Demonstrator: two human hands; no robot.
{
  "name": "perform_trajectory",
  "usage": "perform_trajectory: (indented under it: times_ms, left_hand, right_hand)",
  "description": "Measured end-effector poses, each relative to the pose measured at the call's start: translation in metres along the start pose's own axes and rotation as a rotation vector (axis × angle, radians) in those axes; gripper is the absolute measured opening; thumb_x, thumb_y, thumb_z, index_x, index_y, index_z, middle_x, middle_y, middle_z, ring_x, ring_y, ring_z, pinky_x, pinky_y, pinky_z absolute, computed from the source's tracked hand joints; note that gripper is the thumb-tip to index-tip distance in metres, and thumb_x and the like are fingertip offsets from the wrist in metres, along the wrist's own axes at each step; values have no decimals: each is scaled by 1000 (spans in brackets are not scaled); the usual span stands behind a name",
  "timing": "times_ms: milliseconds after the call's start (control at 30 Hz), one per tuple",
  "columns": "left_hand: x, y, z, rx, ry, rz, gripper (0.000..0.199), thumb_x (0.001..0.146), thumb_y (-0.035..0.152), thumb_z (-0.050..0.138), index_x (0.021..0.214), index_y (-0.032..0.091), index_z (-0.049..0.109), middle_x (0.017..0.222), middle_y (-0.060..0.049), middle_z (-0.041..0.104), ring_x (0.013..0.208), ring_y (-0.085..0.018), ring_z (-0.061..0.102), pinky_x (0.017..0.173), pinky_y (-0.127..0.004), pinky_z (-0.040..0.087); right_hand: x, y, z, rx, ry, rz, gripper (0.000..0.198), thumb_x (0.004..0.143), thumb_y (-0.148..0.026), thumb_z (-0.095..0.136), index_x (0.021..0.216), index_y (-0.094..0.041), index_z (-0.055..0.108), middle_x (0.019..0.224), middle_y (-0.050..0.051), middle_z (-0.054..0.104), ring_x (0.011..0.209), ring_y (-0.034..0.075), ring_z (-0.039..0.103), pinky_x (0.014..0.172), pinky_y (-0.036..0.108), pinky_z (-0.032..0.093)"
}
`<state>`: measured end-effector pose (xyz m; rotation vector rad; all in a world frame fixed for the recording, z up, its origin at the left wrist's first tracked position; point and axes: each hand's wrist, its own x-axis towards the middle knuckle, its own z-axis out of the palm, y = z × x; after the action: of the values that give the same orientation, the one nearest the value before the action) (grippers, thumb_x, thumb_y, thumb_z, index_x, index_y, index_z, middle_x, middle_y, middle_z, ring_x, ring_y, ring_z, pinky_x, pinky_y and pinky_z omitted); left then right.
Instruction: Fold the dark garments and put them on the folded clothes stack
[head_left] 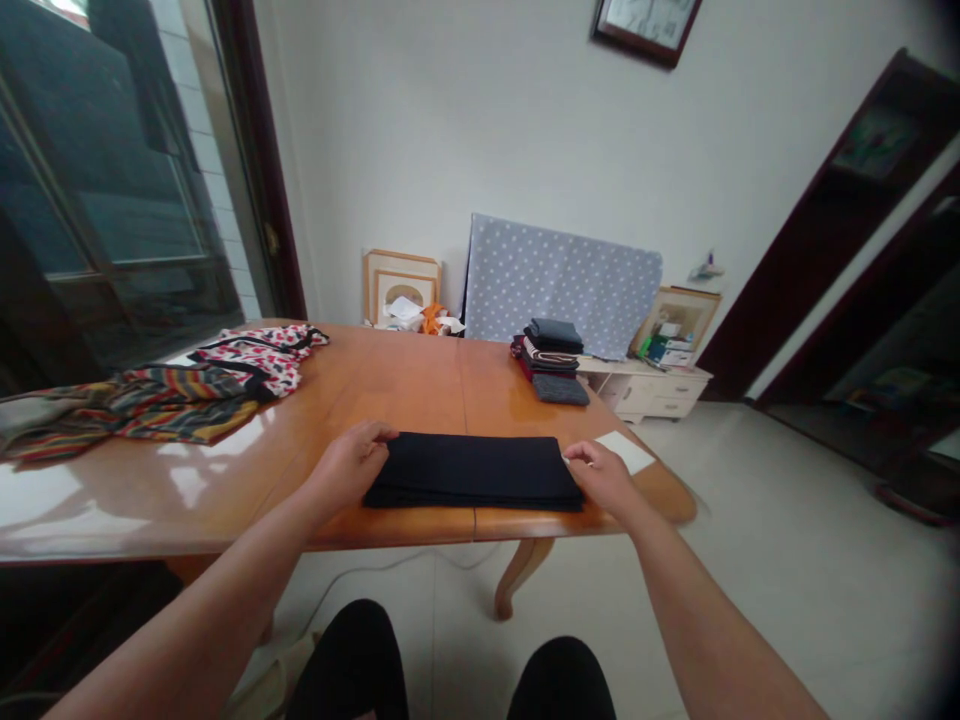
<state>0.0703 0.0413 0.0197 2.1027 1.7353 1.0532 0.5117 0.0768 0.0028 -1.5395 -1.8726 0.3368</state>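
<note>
A folded black cloth (474, 468) lies flat near the front edge of the wooden table (390, 385). My left hand (351, 462) rests on the cloth's left end, fingers curled over its far corner. At the cloth's right end, my right hand (602, 476) touches the edge with its fingers pinched together. Whether either hand truly grips the fabric is hard to tell.
A stack of folded dark clothes (553, 357) sits at the table's far right. Striped and red-spotted garments (196, 392) lie spread on the left. A white paper (625, 451) lies by my right hand. A low white cabinet (654, 388) stands beyond the table.
</note>
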Motion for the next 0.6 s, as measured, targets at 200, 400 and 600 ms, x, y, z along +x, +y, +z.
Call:
perform_trajectory:
  times_ms: [200,400,600]
  left_hand:
    - [-31,-10,-11,-138,64,-156,26,85,29,47,103,20,63,99,-4,70,95,-20,65,85,-32,51]
    - [-52,-5,-9,-192,-89,-121,39,73,14,49,109,21,60,101,-4,65,94,-19,62,87,-33,50]
    - [-48,-8,-10,31,-32,81,29,77,12,49,97,22,66,103,-6,62,98,-21,60,92,-36,47]
  right_hand:
    - [-31,4,-6,-112,-178,-210,36,71,-18,54,103,-23,69,107,6,66,102,23,59,91,34,45]
    - [-36,16,3,-149,-184,-162,37,78,-27,54,113,-23,68,112,6,66,102,24,61,92,37,46]
    - [-36,14,6,-151,-146,-134,32,81,-30,52,107,-26,71,109,5,68,104,23,62,95,37,46]
